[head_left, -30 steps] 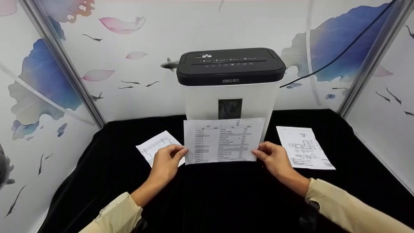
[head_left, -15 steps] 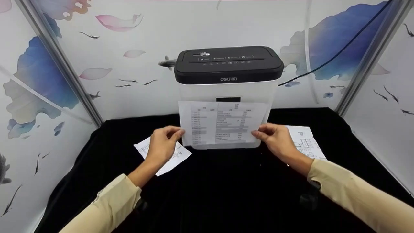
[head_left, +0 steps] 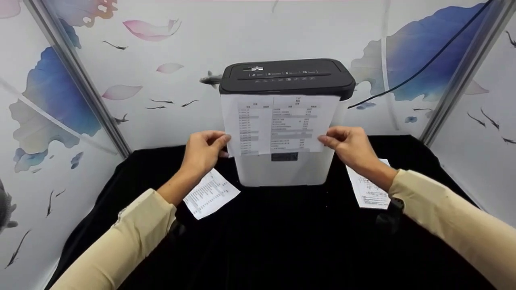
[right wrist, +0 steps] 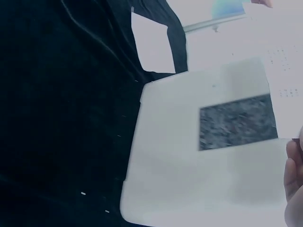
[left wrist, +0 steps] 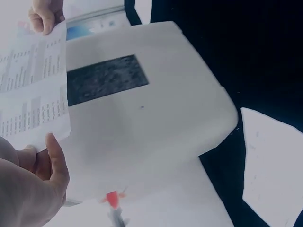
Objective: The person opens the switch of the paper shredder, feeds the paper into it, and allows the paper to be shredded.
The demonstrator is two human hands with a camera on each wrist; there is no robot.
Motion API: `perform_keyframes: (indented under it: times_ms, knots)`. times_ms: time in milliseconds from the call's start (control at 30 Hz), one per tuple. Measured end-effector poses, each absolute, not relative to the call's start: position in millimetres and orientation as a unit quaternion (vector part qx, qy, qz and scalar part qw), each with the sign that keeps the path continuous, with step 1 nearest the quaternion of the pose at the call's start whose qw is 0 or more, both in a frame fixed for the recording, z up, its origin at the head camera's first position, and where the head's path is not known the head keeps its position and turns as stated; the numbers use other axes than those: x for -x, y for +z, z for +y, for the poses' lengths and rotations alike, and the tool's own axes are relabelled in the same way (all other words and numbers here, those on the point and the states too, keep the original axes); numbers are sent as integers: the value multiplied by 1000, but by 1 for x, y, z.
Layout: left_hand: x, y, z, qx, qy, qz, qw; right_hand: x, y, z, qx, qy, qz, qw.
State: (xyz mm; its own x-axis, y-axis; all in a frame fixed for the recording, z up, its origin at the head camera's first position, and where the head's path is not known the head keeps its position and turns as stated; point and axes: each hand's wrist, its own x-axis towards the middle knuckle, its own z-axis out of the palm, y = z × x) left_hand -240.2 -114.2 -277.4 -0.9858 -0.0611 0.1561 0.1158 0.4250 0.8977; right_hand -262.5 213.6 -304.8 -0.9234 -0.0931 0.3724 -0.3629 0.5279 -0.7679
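Observation:
A printed sheet of paper [head_left: 282, 125] with table rows stands upright in the head view, in front of a paper shredder [head_left: 288, 82] with a black top and white bin. My left hand [head_left: 204, 153] pinches the sheet near its lower left corner between thumb and fingers. At the lower right corner, my right hand [head_left: 351, 146] pinches it likewise. The sheet's top edge reaches the front rim of the black lid, below the feed slot. In the left wrist view the left hand [left wrist: 38, 182] grips the paper's edge beside the white bin [left wrist: 156, 113] and its dark window.
On the black cloth [head_left: 282, 241] lie a printed sheet at left [head_left: 211, 195], partly behind the left forearm, and another at right [head_left: 369, 187], partly covered by the right arm. A black cord [head_left: 419, 72] runs up from the shredder along the patterned wall panels.
Both hands have raised the sheet from low in front of the bin up to the lid's front edge. The bin's lower part and window bottom now show beneath it.

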Motion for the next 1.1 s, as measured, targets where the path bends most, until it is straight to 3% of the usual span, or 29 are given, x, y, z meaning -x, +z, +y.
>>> perform_keyframes:
  times_ms: [267,567,867,1100]
  knots:
    - [254,-249,-110,18,-598,-797,80,279,-270,215,-146,484,-848,161]
    - [270,-225,-101,39,-610,-779,140,289,-240,206,-134,463,-850,213]
    - [280,-198,-95,34,-642,-748,166,297,-213,199,-113,546,-806,197]
    - [288,-189,-92,19,-666,-726,169,298,-198,196,-87,573,-786,216]
